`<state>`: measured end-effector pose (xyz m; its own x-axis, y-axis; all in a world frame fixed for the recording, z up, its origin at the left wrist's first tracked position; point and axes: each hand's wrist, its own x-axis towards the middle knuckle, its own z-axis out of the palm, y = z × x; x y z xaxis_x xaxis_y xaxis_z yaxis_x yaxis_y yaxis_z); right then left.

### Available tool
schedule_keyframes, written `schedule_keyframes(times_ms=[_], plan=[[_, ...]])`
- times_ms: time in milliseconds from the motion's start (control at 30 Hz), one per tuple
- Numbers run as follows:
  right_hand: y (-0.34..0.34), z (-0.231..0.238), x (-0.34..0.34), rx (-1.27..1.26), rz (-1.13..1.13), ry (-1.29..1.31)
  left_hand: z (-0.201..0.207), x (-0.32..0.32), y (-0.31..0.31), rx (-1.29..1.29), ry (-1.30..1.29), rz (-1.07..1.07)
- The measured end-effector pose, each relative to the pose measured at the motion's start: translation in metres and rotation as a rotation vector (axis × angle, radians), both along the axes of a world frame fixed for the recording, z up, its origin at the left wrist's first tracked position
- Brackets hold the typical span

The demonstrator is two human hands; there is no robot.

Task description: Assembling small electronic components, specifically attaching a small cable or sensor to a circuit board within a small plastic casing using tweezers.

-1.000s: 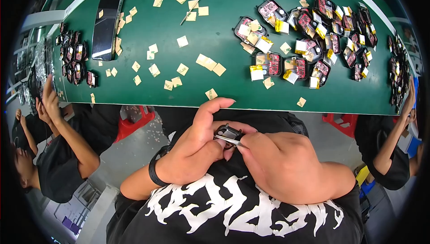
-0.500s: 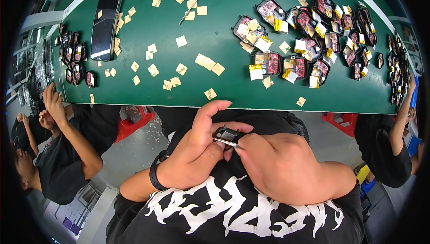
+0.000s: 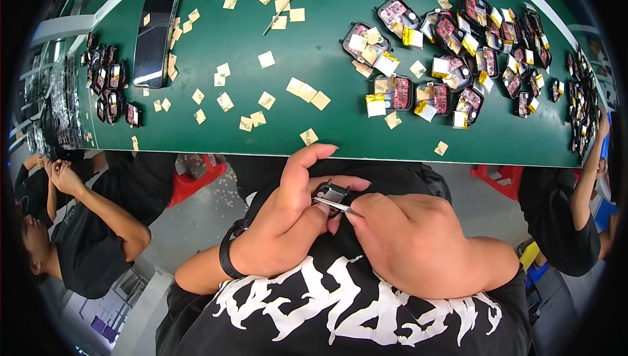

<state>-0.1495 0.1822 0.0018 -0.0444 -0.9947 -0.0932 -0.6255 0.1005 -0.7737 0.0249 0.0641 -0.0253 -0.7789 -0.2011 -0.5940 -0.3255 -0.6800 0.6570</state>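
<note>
In front of my shirt, below the table's near edge, my left hand [image 3: 288, 225] grips a small black device housing [image 3: 332, 192] with a grey face showing. Its index finger points up, apart from the housing. A dark watch strap circles that wrist. My right hand [image 3: 409, 241] is closed on metal tweezers [image 3: 339, 205]; their tips lie across the lower side of the housing, close to my left thumb. What the tips touch is too small to make out.
On the green table [image 3: 216, 127] lie scattered beige adhesive squares [image 3: 266, 59], a screwdriver [image 3: 288, 0] and a black phone [image 3: 158, 32]. Opened device housings [image 3: 392, 92] with circuit boards and batteries crowd the right; more housings [image 3: 108, 81] stand left. Co-workers [image 3: 98, 225] sit on both sides.
The housing has tilted slightly, so more of its grey face shows. The tweezers stay against it. The co-worker at left has lowered a raised hand.
</note>
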Motion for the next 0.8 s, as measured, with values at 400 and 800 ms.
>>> schedule_keyframes(times_ms=[400,800], plan=[[-0.001,0.003,0.001,-0.002,0.017,0.000,-0.004,0.004,0.001,-0.077,0.041,-0.032],[-0.001,0.010,0.000,0.091,0.003,-0.024,0.000,0.004,0.000,-0.064,0.010,-0.036]])
